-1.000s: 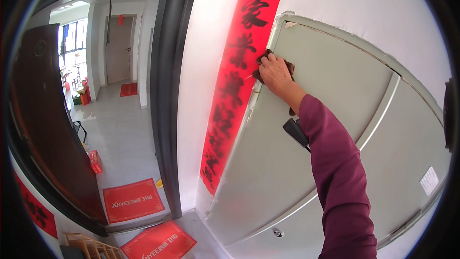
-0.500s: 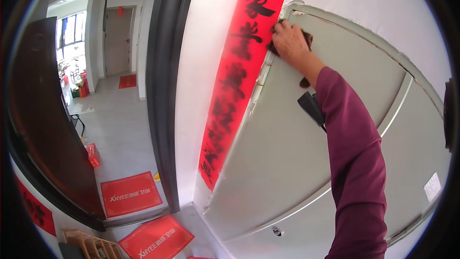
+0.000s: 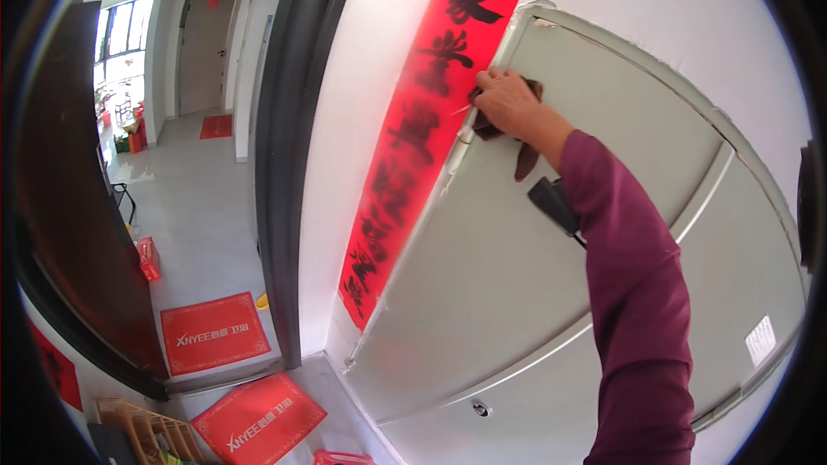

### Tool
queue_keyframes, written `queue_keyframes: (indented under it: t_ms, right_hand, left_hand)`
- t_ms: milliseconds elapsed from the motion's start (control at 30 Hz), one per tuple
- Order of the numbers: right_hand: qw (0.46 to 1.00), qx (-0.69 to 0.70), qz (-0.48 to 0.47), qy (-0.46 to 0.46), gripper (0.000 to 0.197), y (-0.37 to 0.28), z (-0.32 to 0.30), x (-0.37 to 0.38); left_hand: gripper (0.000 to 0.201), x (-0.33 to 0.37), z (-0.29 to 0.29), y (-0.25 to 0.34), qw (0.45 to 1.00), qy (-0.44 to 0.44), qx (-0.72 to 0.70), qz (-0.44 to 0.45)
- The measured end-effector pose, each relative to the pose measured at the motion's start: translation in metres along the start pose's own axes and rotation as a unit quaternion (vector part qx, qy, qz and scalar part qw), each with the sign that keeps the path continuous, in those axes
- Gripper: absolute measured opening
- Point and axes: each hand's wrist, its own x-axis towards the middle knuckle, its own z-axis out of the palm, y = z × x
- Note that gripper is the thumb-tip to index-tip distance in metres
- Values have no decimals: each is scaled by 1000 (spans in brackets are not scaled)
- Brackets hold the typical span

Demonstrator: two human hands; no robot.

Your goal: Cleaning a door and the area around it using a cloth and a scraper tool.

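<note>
My right hand (image 3: pixel 510 102) is closed on a dark brown cloth (image 3: pixel 526 162), pressing it to the hinge-side edge of a pale grey-green metal door (image 3: pixel 517 293). Part of the cloth hangs loose below the fingers. My arm, in a maroon sleeve, reaches up from the lower right. Close beside the hand, a long red paper banner (image 3: pixel 405 133) with black brush characters runs down the white wall. A black box-shaped fitting (image 3: pixel 554 205) sits on the door just under my wrist, partly hidden by the sleeve. My left hand is out of view.
To the left, a dark-framed doorway (image 3: pixel 297 164) with a dark brown door (image 3: pixel 82 207) opens onto a bright room. Two red mats (image 3: pixel 215 333) lie at its threshold. A wooden rack (image 3: pixel 142 422) stands at the lower left. The metal door has a round lock (image 3: pixel 481 409) and a white paper label (image 3: pixel 761 340).
My right hand has slid the cloth down along the door's edge, away from the top corner. The view has shifted slightly.
</note>
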Motion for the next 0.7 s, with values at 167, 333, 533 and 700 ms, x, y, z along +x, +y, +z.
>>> queue_keyframes:
  t_ms: [167, 333, 533, 700]
  right_hand:
    - [988, 41, -30, -145, 13, 30, -1, -1]
    - [994, 104, -19, 24, 20, 56, -23, -21]
    - [998, 12, -47, 26, 21, 12, 5, -18]
    - [999, -36, -11, -11, 13, 3, 10, -4]
  left_hand:
    - [25, 4, -7, 12, 999, 11, -48, 11]
    - [26, -34, -49, 49, 992, 40, -115, -26]
    - [30, -20, 11, -7, 936, -24, -323, -140]
    - [26, -22, 22, -21, 983, 128, -84, 105]
